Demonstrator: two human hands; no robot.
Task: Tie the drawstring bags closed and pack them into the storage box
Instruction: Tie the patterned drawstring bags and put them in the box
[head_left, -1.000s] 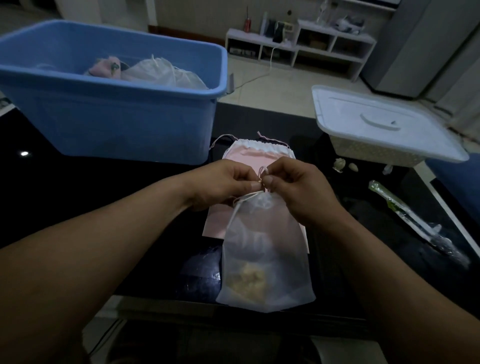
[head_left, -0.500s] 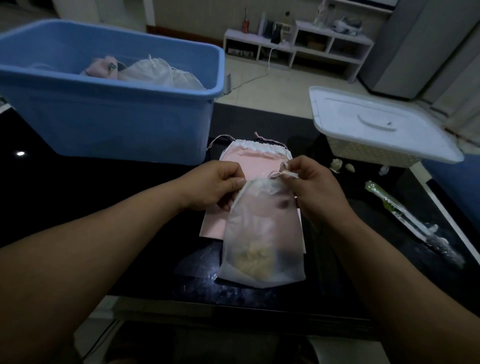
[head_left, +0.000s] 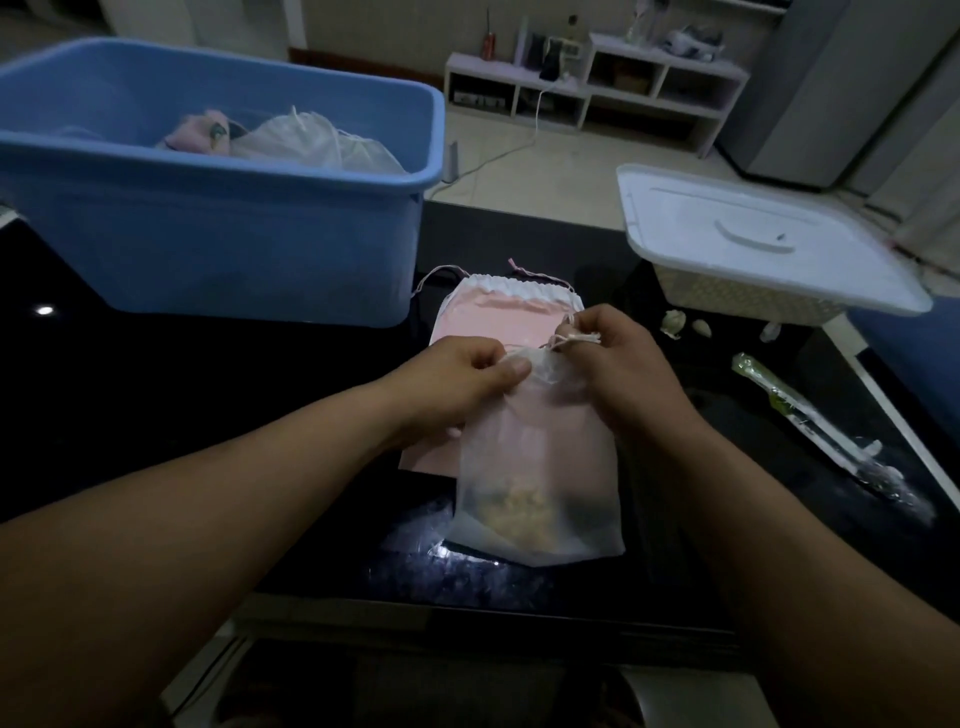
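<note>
In the centre of the frame the left hand (head_left: 462, 379) pinches the gathered mouth of a translucent white mesh drawstring bag (head_left: 540, 467) between thumb and curled fingers; the right hand (head_left: 623, 364), just beside it, has its fingers curled round the thin pale drawstring (head_left: 576, 339), which loops over the top of the fingers; the bag hangs down from both hands toward the lower centre, with a yellowish clump of contents showing through near its bottom edge; whether that edge rests on the glossy black tabletop (head_left: 156, 405) cannot be told; behind the hands a flat pink drawstring bag (head_left: 498, 317) with a white gathered top lies on the tabletop, its cords loose and its mouth toward the far side; at upper left stands a large blue plastic storage box (head_left: 234, 249), holding a white gauzy bag (head_left: 317, 140) and a pink bundle (head_left: 195, 137) beside it; at upper right a white woven basket with a flat white lid (head_left: 753, 244) juts over the table's far corner; just below it lie a few small pale lumps (head_left: 672, 322); at the right edge a long clear-wrapped packet (head_left: 810, 431) lies slantwise; a low white shelf unit (head_left: 597, 83) stands against the wall at top centre.
</note>
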